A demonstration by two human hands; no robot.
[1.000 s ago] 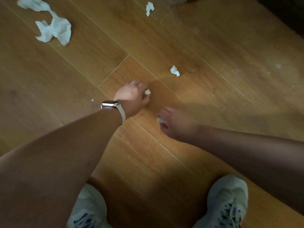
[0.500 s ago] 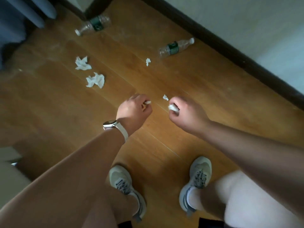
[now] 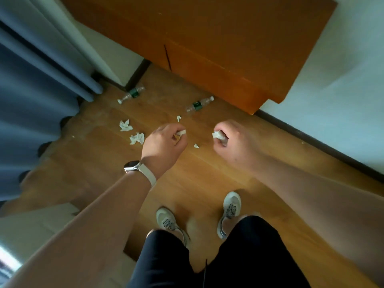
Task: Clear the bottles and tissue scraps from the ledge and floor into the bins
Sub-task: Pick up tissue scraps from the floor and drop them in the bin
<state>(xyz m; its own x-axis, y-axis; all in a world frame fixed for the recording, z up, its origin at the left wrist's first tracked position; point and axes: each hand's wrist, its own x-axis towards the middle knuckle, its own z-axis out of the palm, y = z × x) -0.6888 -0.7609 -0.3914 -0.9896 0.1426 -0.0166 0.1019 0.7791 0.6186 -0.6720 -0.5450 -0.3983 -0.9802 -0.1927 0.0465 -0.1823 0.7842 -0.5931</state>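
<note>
- The floor [image 3: 207, 175] runs ahead of you to a cabinet [image 3: 207, 48], with a curtain [image 3: 31, 100] on the left. No bin is in view.
- Your left hand [image 3: 164, 142] is curled and pinches the left scrap [image 3: 181, 132] at its fingertips.
- Your right hand [image 3: 230, 140] is fisted round the larger right scrap [image 3: 218, 135]. The two hands hang apart above the boards.
- The near bottle [image 3: 199, 104] lies on its side straight ahead, beyond the gap between your hands and about as close to one as the other. Its long axis slants, with the cap up-right toward the cabinet.
- The far bottle [image 3: 131, 95] lies on its side well to the left by the wall corner, with its cap toward the curtain.
- The far wad [image 3: 125, 125] and near wad [image 3: 137, 138] sit close together just left of your left hand.
- The mid fleck [image 3: 196, 145] lies on the floor between your hands, slightly nearer the left. The far fleck [image 3: 178, 118] lies ahead of the left hand, short of the near bottle.
- With both hands loaded, a trip to the bin likely comes first. After that, the wads suit your left hand.
</note>
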